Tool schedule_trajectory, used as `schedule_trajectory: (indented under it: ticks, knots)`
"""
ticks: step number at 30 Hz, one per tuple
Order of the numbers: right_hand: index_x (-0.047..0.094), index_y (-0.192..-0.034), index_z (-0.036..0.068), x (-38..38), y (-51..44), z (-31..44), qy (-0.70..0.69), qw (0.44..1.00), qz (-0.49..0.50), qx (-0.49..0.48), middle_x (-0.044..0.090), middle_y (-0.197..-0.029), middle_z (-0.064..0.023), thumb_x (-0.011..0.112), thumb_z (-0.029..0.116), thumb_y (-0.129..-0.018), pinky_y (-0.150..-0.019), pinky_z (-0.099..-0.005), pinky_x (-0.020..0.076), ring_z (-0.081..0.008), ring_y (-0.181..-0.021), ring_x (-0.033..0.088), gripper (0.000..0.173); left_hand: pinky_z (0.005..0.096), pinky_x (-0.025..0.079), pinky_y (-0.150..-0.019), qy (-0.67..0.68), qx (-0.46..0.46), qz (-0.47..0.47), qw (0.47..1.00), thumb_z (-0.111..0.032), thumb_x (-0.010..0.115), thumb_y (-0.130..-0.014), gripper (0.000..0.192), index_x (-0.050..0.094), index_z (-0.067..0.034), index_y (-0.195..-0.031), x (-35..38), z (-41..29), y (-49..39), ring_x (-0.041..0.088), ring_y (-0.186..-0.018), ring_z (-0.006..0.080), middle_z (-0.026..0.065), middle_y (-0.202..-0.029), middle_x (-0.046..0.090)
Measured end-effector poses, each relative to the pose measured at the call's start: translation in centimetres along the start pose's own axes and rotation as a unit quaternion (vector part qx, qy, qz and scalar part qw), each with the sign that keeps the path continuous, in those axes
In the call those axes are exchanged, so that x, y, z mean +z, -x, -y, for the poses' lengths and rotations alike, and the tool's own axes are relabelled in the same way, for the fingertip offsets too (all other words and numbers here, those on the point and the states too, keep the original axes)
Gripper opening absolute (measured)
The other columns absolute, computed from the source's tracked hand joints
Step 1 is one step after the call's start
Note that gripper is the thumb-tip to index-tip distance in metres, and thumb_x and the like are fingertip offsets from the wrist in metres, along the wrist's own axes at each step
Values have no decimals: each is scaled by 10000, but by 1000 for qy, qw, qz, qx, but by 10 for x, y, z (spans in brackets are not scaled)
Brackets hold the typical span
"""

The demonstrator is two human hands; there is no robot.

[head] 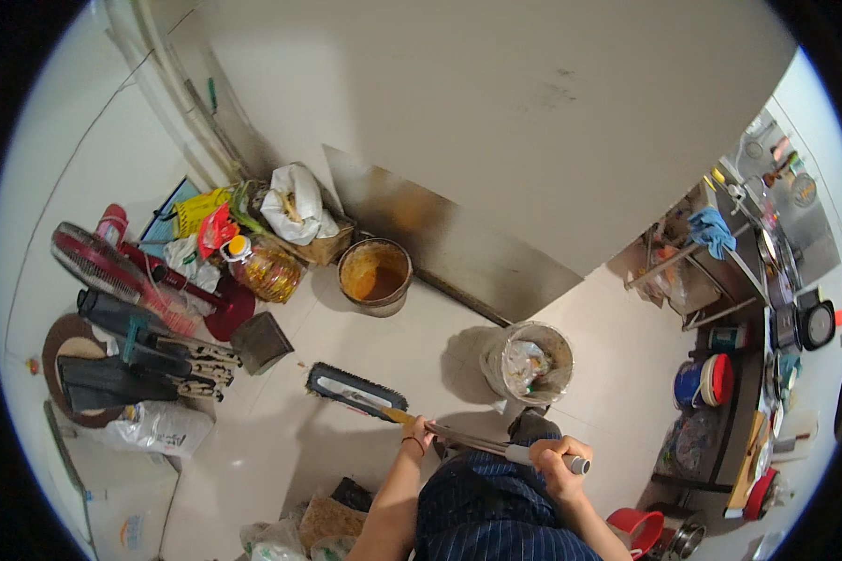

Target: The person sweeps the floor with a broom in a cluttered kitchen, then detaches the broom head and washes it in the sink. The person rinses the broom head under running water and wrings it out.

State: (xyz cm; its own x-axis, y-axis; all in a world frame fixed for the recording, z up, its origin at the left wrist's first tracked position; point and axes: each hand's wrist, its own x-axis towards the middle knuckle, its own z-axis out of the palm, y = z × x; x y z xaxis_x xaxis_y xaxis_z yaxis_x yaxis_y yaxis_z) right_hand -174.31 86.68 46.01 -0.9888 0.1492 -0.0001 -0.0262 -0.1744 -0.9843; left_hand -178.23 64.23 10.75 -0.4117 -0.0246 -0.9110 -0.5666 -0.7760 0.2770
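A flat mop (358,393) with a dark fringed head and a metal pole slants across the view in front of my body. My left hand (418,433) grips the pole low down, close to the yellowish joint above the head. Around the light grey grip at the pole's upper end is my right hand (561,464), the grip's tip poking out beyond the fist. The mop head lies at floor level, left of my feet. A few small crumbs show on the tiles by its far end. Just beyond my feet stands a waste bin (492,365) with a liner and some rubbish inside.
A stained bucket (386,308) stands near the metal-clad panel. Leftward are a dustpan (261,343), an oil jug (270,273), a red fan (98,263) and folded chairs (119,382). Bags (330,522) lie behind my left arm. Shelving with a paint-style tub (691,384) lines the right.
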Motion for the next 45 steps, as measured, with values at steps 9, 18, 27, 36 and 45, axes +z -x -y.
schedule_trajectory:
  ticks: [9, 18, 27, 36, 45]
  knots:
    - [422, -699, 55, 32, 10, 4, -12, 998, 66, -21, 523, -563, -118, 640, 118, -882, -562, -385, 438, -193, -515, 480, 292, 381, 532, -665, 174, -24, 7, 984, -68, 530, -916, 43, 523, -27, -926, -43, -4, -35, 572, -691, 233, 137, -805, 569]
    - [552, -899, 7, 12, 23, 46, 163, 986, -15, 23, 630, -914, -125, 558, 114, -943, -864, -415, 500, -216, -892, 599, 116, 338, 516, -520, -90, -44, -3, 995, -162, 543, -958, 116, 526, -48, -971, 38, -7, -6, 549, -583, 212, 84, -720, 552]
    - [414, -757, 73, 85, -16, -12, 101, 966, 190, -144, 516, -666, -67, 586, 129, -932, -609, -377, 405, -156, -618, 464, 252, 381, 507, -510, -171, 240, -89, 951, -57, 561, -827, 135, 677, 14, -831, 63, -62, -57, 665, -612, 225, 119, -750, 691]
    - [552, -679, 29, 137, -51, -17, 78, 896, 420, -123, 610, -656, -108, 697, -45, -797, -598, -365, 464, -219, -572, 587, 201, 300, 470, -484, 260, 93, -102, 956, 42, 519, -889, 63, 557, 41, -838, 18, -121, -46, 544, -545, 187, 94, -655, 545]
    - [533, -575, 56, 35, -57, 24, 104, 844, 516, -103, 568, -606, -64, 696, -49, -700, -636, -346, 455, -222, -574, 565, 231, 311, 473, -457, 74, 176, -58, 980, -76, 529, -928, 118, 503, 39, -919, 64, -40, -17, 554, -527, 172, 69, -670, 544]
